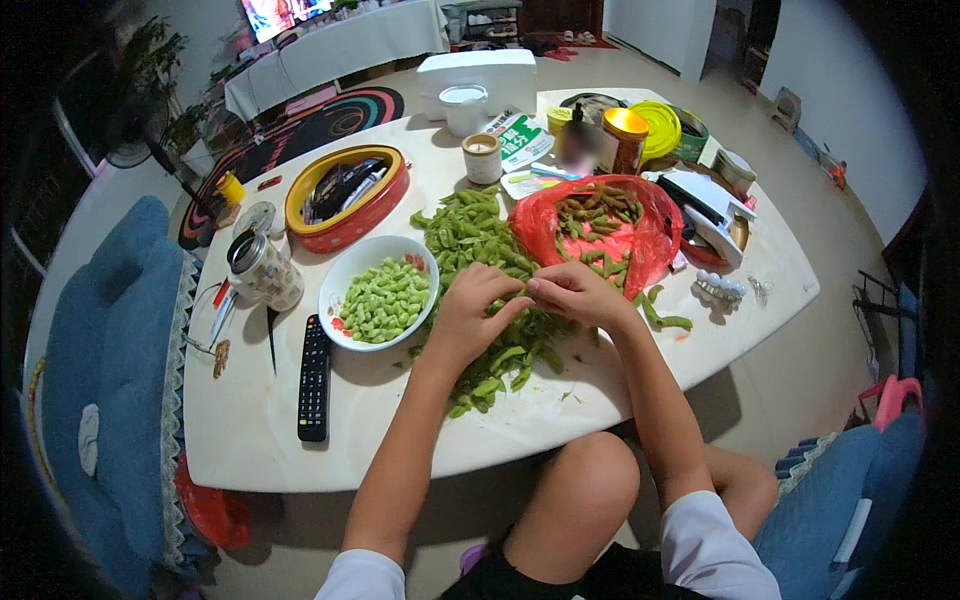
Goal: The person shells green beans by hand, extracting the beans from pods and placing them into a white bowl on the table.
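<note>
My left hand (480, 307) and my right hand (577, 292) meet at the fingertips, pinching a green soybean pod (528, 293) that the fingers mostly hide. Beneath them spreads a long heap of green pods and emptied hulls (472, 232), reaching towards the table's near edge. Shelled green soybeans (382, 300) fill much of a white bowl (330, 289) with a red floral pattern, left of my left hand. Beyond my right hand an open red plastic bag (656, 225) holds more pods (600, 206), some brownish. A few loose pods (664, 319) lie right of the bag.
The white table (255, 442) also bears a black remote control (313, 382), a glass jar (266, 270), a red oval box (345, 232), a candle jar (482, 159) and a white foam box (480, 75). Blue padded seats (112, 322) flank the table.
</note>
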The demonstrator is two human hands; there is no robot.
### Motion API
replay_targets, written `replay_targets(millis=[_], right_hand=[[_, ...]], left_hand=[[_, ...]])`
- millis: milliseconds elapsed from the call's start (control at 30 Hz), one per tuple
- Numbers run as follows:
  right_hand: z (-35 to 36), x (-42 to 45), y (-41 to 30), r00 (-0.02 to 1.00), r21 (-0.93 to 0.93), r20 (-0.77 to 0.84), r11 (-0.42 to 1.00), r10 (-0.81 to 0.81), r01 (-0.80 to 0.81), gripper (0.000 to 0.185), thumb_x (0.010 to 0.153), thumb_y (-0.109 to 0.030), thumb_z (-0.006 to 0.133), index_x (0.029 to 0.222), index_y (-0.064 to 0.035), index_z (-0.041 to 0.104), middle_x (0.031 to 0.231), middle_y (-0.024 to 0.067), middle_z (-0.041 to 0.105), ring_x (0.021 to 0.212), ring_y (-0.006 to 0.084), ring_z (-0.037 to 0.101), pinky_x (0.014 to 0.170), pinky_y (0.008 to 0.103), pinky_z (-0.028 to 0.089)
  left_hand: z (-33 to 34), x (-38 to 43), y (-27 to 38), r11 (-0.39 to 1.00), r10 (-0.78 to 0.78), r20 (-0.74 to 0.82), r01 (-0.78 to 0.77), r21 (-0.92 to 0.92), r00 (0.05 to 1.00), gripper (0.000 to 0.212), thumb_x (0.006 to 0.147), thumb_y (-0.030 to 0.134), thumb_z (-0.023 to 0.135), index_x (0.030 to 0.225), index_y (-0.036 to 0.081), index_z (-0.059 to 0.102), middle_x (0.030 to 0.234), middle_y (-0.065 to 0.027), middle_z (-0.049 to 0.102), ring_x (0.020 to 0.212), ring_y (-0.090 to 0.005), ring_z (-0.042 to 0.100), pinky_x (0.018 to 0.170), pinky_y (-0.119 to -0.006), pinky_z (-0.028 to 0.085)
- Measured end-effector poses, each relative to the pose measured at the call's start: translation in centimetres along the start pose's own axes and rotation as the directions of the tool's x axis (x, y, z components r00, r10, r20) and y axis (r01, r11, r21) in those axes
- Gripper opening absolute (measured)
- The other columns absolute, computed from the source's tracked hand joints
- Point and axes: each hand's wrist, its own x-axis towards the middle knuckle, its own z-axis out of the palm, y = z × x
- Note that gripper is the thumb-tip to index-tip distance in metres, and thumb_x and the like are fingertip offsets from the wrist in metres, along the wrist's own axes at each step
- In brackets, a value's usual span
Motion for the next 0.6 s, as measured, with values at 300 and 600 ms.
replay_targets(millis=[300,600], right_hand=[[2.0,0.7,0.6,0.982,0.318,-0.154,0.935,-0.111,0.156,0.029,0.095,-0.023,0.047,0.072,-0.0055,0.050,0.061,-0.0048,0.040,0.053,0.0051,0.034,0.048,0.0214,0.027],[4.4,1.8,0.8,0.949,0.457,-0.287,0.852,-0.130,0.255,0.029,0.095,-0.025,0.046,0.073,-0.0075,0.048,0.061,-0.0046,0.040,0.051,0.0051,0.035,0.046,0.0215,0.026]], left_hand=[[0.7,-0.4,0.2,0.953,-0.230,-0.202,0.178,-0.244,0.952,0.016,0.077,0.008,0.069,0.090,-0.001,0.065,0.080,-0.0067,0.065,0.073,-0.0143,0.059,0.067,-0.026,0.046],[1.1,-0.6,-0.3,0.684,-0.468,-0.121,0.273,-0.677,0.875,0.015,0.083,0.009,0.066,0.092,-0.003,0.064,0.083,-0.0044,0.065,0.075,-0.0092,0.060,0.070,-0.022,0.048]])
